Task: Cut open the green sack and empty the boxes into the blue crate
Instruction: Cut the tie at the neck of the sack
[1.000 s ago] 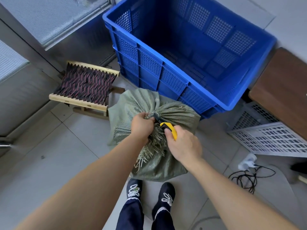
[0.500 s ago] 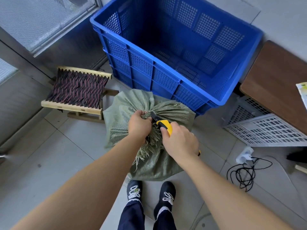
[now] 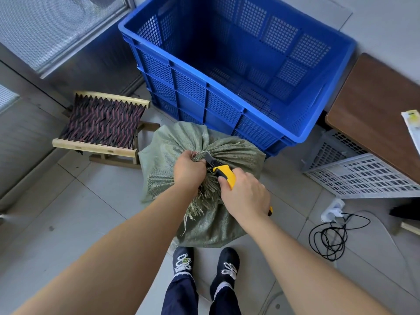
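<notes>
A green woven sack stands tied shut on the tiled floor in front of my feet. My left hand grips its bunched, frayed neck. My right hand holds a yellow utility knife, whose dark blade lies against the tie at the neck, right beside my left fingers. Just behind the sack stands the big blue crate, with nothing visible inside it. The boxes are hidden inside the sack.
A small folding stool with a woven seat stands left of the sack. To the right lie a white plastic crate, a brown table, and a power strip with a coiled black cable on the floor.
The view has shifted slightly. Both hands stay at the sack's neck, with the knife blade still pressed at the tie.
</notes>
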`<state>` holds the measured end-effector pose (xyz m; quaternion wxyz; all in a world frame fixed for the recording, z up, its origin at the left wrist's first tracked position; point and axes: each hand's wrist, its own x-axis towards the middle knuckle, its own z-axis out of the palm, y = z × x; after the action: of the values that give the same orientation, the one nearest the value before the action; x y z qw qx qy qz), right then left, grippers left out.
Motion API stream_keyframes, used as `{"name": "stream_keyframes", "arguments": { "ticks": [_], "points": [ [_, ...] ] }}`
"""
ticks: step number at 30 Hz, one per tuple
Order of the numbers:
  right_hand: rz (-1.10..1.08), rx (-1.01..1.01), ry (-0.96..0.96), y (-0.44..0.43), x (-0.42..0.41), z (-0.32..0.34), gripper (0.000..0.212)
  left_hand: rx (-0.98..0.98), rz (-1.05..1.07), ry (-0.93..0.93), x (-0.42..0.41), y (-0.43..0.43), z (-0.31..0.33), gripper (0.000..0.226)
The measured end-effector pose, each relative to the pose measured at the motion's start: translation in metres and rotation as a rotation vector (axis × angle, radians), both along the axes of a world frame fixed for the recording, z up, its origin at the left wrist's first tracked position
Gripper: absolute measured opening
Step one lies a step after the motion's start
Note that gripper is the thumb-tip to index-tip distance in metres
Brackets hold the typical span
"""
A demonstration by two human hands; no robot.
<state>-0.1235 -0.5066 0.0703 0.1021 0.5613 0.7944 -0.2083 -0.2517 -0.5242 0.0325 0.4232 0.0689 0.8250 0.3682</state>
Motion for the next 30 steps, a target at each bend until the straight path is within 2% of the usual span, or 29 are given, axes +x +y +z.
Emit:
{"name": "stream_keyframes", "arguments": {
  "ticks": [7,18,23,30],
  "points": [
    [-0.032,0.031,0.006,-0.001,-0.009,-0.002,0.042,0.0,-0.089,0.066,-0.001,-0.002,0.002,0.025],
    [0.0,0.031,0.006,0.019,-0.018,-0.014,0.04,-0.061,-0.207,0.053,-0.006,0.003,0.001,0.027],
    [0.031,0.01,-0.015,0.028,-0.026,-0.02,0.039,-0.106,-0.237,0.04,-0.008,0.007,0.003,0.039],
    [0.054,-0.135,-0.045,0.042,-0.033,-0.024,0.033,-0.196,-0.36,0.099,-0.019,0.005,0.005,0.006]
  ]
}}
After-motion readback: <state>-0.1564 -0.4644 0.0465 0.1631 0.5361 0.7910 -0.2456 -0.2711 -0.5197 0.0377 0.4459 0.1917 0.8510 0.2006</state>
